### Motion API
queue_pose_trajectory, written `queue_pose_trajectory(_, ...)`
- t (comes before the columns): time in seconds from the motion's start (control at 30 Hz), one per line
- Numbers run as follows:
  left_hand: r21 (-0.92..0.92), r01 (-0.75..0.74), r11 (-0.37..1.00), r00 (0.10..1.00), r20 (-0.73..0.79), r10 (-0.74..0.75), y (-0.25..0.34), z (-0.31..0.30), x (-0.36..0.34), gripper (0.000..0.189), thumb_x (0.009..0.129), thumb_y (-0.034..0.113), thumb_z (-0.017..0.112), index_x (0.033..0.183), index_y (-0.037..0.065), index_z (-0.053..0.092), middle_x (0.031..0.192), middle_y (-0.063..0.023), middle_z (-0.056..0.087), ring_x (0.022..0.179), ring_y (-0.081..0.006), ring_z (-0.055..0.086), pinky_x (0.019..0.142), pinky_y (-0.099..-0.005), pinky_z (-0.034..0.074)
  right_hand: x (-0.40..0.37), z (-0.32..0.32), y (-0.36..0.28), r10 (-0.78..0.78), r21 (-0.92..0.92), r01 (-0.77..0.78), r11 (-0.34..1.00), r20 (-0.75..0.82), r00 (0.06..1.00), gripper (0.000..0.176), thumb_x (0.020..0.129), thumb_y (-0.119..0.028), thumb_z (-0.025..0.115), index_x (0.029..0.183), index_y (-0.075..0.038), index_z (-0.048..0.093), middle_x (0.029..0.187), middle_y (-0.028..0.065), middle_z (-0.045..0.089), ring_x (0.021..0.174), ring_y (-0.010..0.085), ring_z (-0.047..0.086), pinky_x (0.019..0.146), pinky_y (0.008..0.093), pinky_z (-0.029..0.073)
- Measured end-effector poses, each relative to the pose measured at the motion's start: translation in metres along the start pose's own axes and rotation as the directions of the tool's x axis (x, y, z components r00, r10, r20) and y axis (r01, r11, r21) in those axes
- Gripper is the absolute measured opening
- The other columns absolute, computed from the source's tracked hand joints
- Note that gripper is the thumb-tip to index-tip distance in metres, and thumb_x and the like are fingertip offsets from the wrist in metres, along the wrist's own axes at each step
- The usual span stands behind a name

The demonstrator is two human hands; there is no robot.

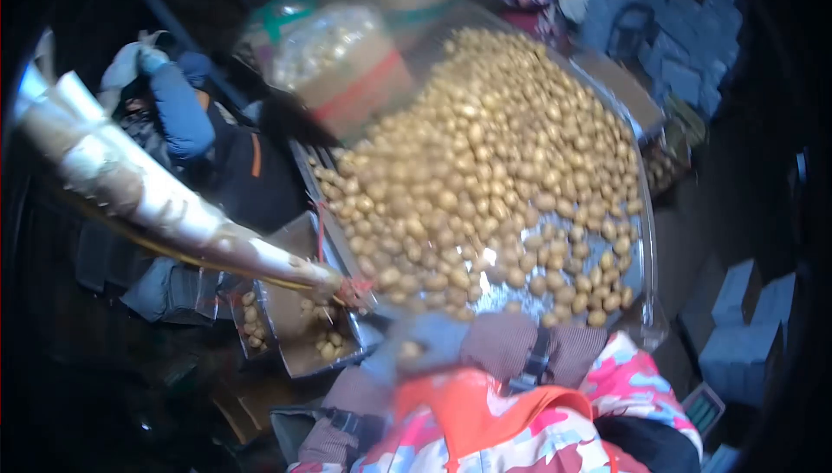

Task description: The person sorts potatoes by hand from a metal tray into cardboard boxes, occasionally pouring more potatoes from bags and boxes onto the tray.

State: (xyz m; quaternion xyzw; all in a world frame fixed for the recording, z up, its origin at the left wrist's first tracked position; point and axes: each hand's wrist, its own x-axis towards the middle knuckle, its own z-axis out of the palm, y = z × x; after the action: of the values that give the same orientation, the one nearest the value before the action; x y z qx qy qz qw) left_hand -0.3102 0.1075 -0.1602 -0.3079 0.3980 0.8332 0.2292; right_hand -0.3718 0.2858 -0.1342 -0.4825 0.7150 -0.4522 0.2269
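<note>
Piled across a large table [643, 265] are round, tan, potato-like pieces [485, 144]. My gloved right hand [438, 334] reaches leftward at the table's near edge, in front of my body. My gloved left hand [380, 362] is close beside it, below the right end of an open box. Both gloves are grey-blue and smeared by motion. A single round tan piece [410, 351] shows where the two hands come together. I cannot tell which hand holds it, as the fingers are blurred.
Open boxes [316, 334] with a few tan pieces stand left of my hands. A white pole-like object [173, 204] crosses the left side. A filled carton [355, 83] stands at the back. Another person's blue sleeve [182, 109] shows at left. Stacked boxes [737, 334] stand right.
</note>
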Motion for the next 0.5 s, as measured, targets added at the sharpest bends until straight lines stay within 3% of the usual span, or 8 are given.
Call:
queue_pose_trajectory(0.03, 0.001, 0.012, 1.000, 1.000, 0.009, -0.012, -0.001, 0.010, 0.000, 0.059, 0.102, 0.063, 0.045, 0.117, 0.008, 0.063, 0.091, -0.0075, 0.070, 0.071, -0.0224, 0.065, 0.060, -0.0379, 0.055, -0.002, -0.010, -0.009, 0.011, -0.052, -0.016, 0.999, -0.086, 0.996, 0.063, 0.080, -0.043, 0.076, 0.131, -0.010, 0.063, 0.124, 0.0199, 0.068, 0.112, 0.0389, 0.065, 0.095, 0.0474, 0.053)
queue_pose_trajectory(0.07, 0.001, 0.037, 0.999, 0.999, 0.012, -0.037, -0.004, 0.019, -0.002, 0.060, 0.102, 0.064, 0.045, 0.116, 0.008, 0.063, 0.090, -0.0073, 0.070, 0.070, -0.0220, 0.065, 0.059, -0.0371, 0.055, -0.003, -0.028, -0.027, -0.008, -0.073, -0.004, 0.997, -0.152, 0.988, 0.058, 0.078, -0.044, 0.077, 0.123, -0.009, 0.067, 0.113, 0.0193, 0.070, 0.100, 0.0405, 0.068, 0.086, 0.0480, 0.054)
queue_pose_trajectory(0.1, 0.012, 0.067, 0.998, 0.998, 0.004, -0.068, -0.007, 0.028, -0.005, 0.060, 0.102, 0.064, 0.045, 0.115, 0.008, 0.063, 0.089, -0.0071, 0.069, 0.069, -0.0217, 0.064, 0.058, -0.0364, 0.055, -0.004, -0.027, -0.025, 0.010, -0.260, -0.040, 0.965, -0.116, 0.993, 0.050, 0.074, -0.046, 0.079, 0.105, -0.007, 0.071, 0.097, 0.0170, 0.071, 0.089, 0.0379, 0.069, 0.077, 0.0463, 0.054)
queue_pose_trajectory(0.17, 0.033, 0.128, 0.991, 0.992, -0.006, -0.128, -0.010, 0.048, -0.008, 0.061, 0.102, 0.065, 0.045, 0.113, 0.007, 0.064, 0.088, -0.0067, 0.069, 0.067, -0.0211, 0.064, 0.056, -0.0348, 0.054, -0.015, -0.024, -0.036, 0.096, -0.525, -0.105, 0.844, -0.044, 0.994, 0.038, 0.075, -0.044, 0.078, 0.088, -0.008, 0.072, 0.082, 0.0101, 0.070, 0.080, 0.0311, 0.070, 0.069, 0.0442, 0.053)
queue_pose_trajectory(0.3, 0.052, 0.164, 0.985, 0.986, -0.034, -0.162, -0.009, 0.056, -0.019, 0.063, 0.102, 0.066, 0.045, 0.110, 0.007, 0.064, 0.085, -0.0058, 0.068, 0.062, -0.0198, 0.062, 0.051, -0.0318, 0.053, -0.011, 0.000, -0.028, 0.342, -0.669, -0.259, 0.696, -0.007, 0.939, 0.018, 0.081, -0.031, 0.070, 0.085, -0.014, 0.075, 0.077, -0.0002, 0.070, 0.077, 0.0230, 0.071, 0.069, 0.0437, 0.052)
queue_pose_trajectory(0.4, 0.055, 0.147, 0.988, 0.984, -0.111, -0.141, 0.004, 0.043, -0.030, 0.064, 0.101, 0.067, 0.045, 0.107, 0.006, 0.065, 0.082, -0.0052, 0.067, 0.058, -0.0188, 0.061, 0.047, -0.0295, 0.051, -0.014, 0.006, -0.050, 0.419, -0.687, -0.302, 0.661, 0.005, 0.908, 0.019, 0.081, -0.030, 0.070, 0.091, -0.014, 0.075, 0.086, 0.0034, 0.071, 0.087, 0.0234, 0.070, 0.074, 0.0437, 0.052)
queue_pose_trajectory(0.47, 0.028, 0.016, 0.999, 0.959, -0.283, -0.008, 0.025, 0.009, -0.035, 0.065, 0.101, 0.067, 0.045, 0.105, 0.006, 0.065, 0.081, -0.0048, 0.067, 0.056, -0.0181, 0.060, 0.045, -0.0280, 0.051, -0.009, 0.014, -0.014, 0.142, -0.521, -0.213, 0.827, -0.173, 0.975, 0.028, 0.082, -0.035, 0.070, 0.094, -0.011, 0.076, 0.090, 0.0061, 0.071, 0.096, 0.0273, 0.068, 0.083, 0.0467, 0.051)
queue_pose_trajectory(0.5, -0.006, -0.068, 0.998, 0.928, -0.367, 0.061, 0.033, -0.020, -0.032, 0.066, 0.101, 0.068, 0.045, 0.104, 0.005, 0.065, 0.080, -0.0046, 0.067, 0.055, -0.0178, 0.060, 0.044, -0.0273, 0.050, -0.011, 0.015, 0.004, 0.017, -0.439, -0.145, 0.887, -0.282, 0.959, 0.032, 0.082, -0.038, 0.070, 0.096, -0.010, 0.076, 0.092, 0.0075, 0.070, 0.101, 0.0293, 0.067, 0.087, 0.0481, 0.050)
